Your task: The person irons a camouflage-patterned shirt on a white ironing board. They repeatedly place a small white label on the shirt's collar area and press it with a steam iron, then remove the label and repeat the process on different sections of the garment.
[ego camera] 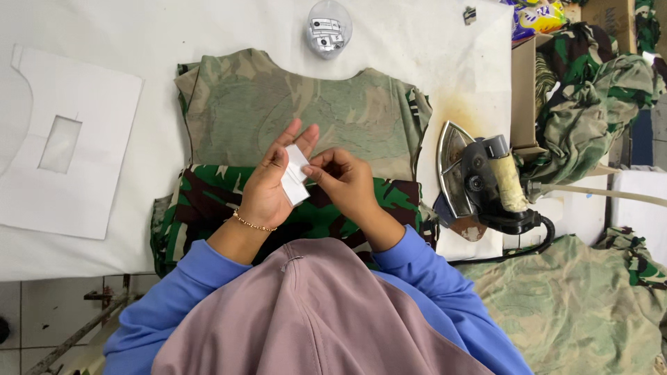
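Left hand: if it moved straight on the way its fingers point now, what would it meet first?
The left hand holds a small white piece, and its fingers point up and slightly right in the picture. Straight on, it would probably first pass over the pale camouflage garment, then reach the clear round container. Height is unclear.

We see a white padded desk (pixel 104 42) carrying a camouflage garment (pixel 306 118) at centre and a white paper template (pixel 69 153) to its left. A clear round container (pixel 328 28) lies at the far edge, and an iron (pixel 479 180) rests at the right.
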